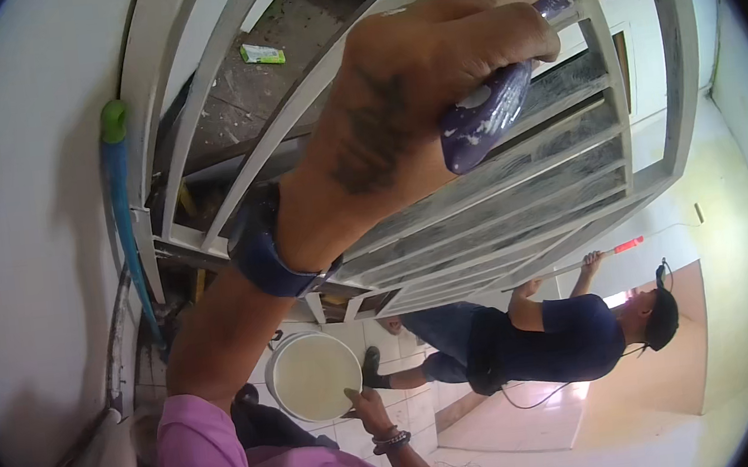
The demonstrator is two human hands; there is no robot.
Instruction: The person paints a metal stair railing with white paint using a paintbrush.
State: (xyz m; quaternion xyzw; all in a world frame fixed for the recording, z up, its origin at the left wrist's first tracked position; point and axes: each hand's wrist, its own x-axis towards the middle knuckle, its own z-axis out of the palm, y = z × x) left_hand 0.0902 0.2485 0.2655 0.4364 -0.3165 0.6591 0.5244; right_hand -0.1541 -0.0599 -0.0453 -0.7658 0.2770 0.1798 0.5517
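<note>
My left hand (437, 49) is raised and closed around a purple glossy hand tool (495, 115) spattered with white. Its working side is hidden, so I cannot tell its exact kind. A dark blue watch strap circles that wrist. The tool is against or very near a white-painted metal railing (591, 122), whose flat bars show grey, streaky patches. Lower in the view, my right hand (368, 408) grips the rim of a round white bucket (317, 376), thumb on the edge. Pale cream liquid fills part of the bucket.
A co-worker (549, 338) in a dark shirt and cap holds a long pole (612, 251) with a red section. A blue tube (121, 205) with a green end runs along the left wall (22, 202). Behind the bars lies a green-and-white packet (263, 54) on a dirty surface.
</note>
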